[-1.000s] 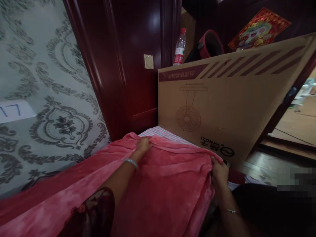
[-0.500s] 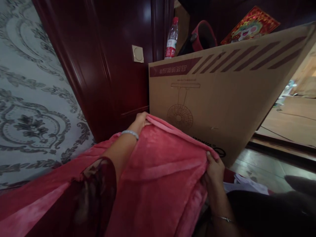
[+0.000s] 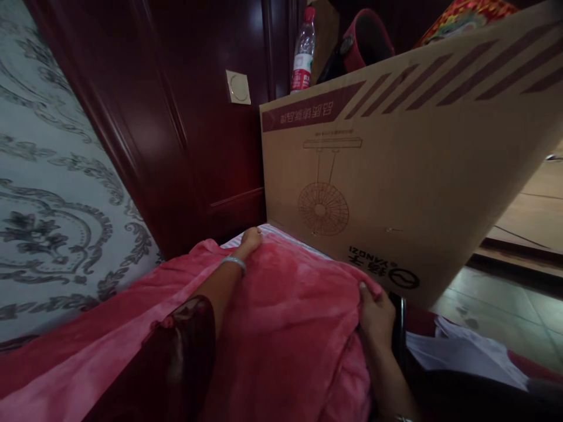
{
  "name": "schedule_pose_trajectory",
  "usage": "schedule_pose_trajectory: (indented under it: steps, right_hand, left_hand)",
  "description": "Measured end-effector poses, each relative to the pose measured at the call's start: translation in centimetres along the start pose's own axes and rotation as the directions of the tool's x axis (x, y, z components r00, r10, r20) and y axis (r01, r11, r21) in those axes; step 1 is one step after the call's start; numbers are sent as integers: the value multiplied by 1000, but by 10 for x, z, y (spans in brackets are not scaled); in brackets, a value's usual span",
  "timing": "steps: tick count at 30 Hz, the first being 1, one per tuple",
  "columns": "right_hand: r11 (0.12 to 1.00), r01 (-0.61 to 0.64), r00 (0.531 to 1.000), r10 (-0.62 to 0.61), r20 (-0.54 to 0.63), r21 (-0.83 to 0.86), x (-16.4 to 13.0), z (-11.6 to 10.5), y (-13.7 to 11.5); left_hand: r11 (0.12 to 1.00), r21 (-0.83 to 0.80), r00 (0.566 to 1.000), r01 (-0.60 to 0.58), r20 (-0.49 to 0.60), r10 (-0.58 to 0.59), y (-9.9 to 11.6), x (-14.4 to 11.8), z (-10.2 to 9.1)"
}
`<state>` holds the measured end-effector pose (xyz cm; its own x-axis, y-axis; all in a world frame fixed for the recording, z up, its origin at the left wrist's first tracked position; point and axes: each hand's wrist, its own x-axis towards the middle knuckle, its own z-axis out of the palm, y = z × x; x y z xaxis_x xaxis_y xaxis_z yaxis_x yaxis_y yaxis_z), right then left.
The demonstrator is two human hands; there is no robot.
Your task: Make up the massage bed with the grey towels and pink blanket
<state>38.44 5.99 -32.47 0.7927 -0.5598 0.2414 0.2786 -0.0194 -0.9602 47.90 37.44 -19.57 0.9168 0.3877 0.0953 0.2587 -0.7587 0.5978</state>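
Observation:
A pink plush blanket (image 3: 285, 328) lies spread over a striped mattress (image 3: 268, 231) in front of me. My left hand (image 3: 250, 239), with a pale bangle on the wrist, grips the blanket's far edge and presses it down near the mattress end. At the blanket's right corner my right hand (image 3: 375, 310) holds the fabric, just below a big cardboard fan box (image 3: 396, 170).
The fan box stands upright across the bed's far end. A water bottle (image 3: 301, 53) and a red-rimmed object (image 3: 365, 41) sit behind it. Dark wooden panelling (image 3: 185, 117) with a wall switch (image 3: 238, 88) rises at the back, patterned wallpaper (image 3: 53, 193) on the left, white papers (image 3: 461, 351) lower right.
Both hands lifted the blanket's far edge up against the box, then brought it down onto the mattress end. The view moved closer to the box.

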Motion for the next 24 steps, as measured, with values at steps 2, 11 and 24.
schedule_pose_trajectory:
  steps: [2,11,24]
  right_hand:
    - [1000,0,1000,0,-16,-26,-1,0,-3]
    - [994,-110,994,109,4,30,-9,0,-19]
    - [994,-104,995,105,3,-34,-13,-1,-25]
  left_hand:
    - [993,120,1000,20,-5,-19,-13,1,-8]
    - [941,324,994,-97,71,78,-13,-10,6]
    - [952,305,993,-3,-108,38,-12,11,16]
